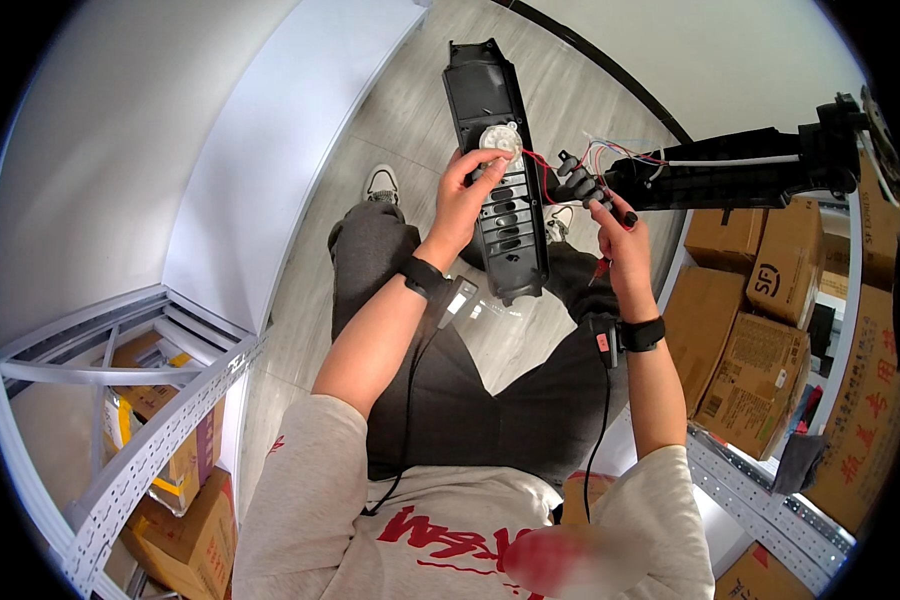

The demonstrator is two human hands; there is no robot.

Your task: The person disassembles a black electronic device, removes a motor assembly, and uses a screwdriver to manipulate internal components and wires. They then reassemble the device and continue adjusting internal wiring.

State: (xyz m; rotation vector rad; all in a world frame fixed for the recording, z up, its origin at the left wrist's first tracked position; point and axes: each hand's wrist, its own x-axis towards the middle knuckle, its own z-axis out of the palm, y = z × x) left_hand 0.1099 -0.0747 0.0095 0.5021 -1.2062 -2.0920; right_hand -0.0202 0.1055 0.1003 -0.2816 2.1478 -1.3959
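A long black plastic housing [518,255] lies upright over my lap, with a row of slots in its lower half. On its middle sits a round whitish part [500,141]. My left hand [460,200] grips the housing's left edge, thumb and index finger pressed at the round part. In my right hand [622,245], the fingers pinch a black lobed piece [578,182] just right of the housing. Red wires [538,160] run between the round part and this piece. A slim red tool [600,268] with a dark end also shows in the right hand; its kind is unclear.
To the right, a long black body [730,170] extends sideways, with loose thin coloured wires [610,150] at its near end. Cardboard boxes [750,380] stack on the right shelf. A metal rack [160,430] with parcels stands at left, beside a white panel [270,130].
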